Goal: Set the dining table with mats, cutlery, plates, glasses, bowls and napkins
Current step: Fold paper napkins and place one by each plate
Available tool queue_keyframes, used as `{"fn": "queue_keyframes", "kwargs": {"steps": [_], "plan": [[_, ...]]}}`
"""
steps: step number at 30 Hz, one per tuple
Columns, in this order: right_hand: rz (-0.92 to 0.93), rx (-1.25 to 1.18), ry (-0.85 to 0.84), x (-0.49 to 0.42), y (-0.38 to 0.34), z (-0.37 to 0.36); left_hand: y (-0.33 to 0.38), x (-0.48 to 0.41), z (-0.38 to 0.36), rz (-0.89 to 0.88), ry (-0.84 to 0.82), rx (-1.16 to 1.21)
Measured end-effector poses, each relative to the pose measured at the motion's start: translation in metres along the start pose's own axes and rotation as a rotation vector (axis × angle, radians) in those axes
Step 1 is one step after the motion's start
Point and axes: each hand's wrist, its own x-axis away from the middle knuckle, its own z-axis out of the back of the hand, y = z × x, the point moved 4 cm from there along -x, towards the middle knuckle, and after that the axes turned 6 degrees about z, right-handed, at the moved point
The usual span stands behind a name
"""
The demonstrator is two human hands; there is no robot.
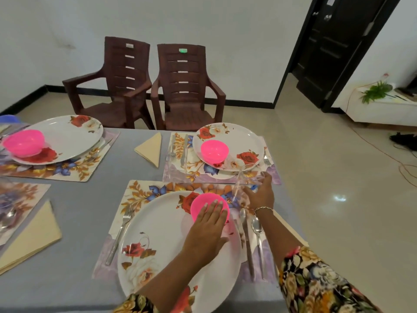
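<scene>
Nearest the grey table's (72,222) front edge, a white floral plate (158,240) carries a pink plastic bowl (200,203) under flat fingers of the left hand (207,231); beyond the steel spoon (256,224), the right hand (261,195) grips a clear glass (240,181).

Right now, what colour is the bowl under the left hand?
Bright pink: the bowl under the left hand, clearest in the head view.
</scene>
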Motion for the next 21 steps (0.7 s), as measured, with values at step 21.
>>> {"fn": "queue_keyframes", "kwargs": {"steps": [21], "plan": [[0.618, 0.418, -0.257, 0.179, 0.012, -0.029, -0.105, 0.141, -0.023, 0.362, -0.062, 0.071]]}}
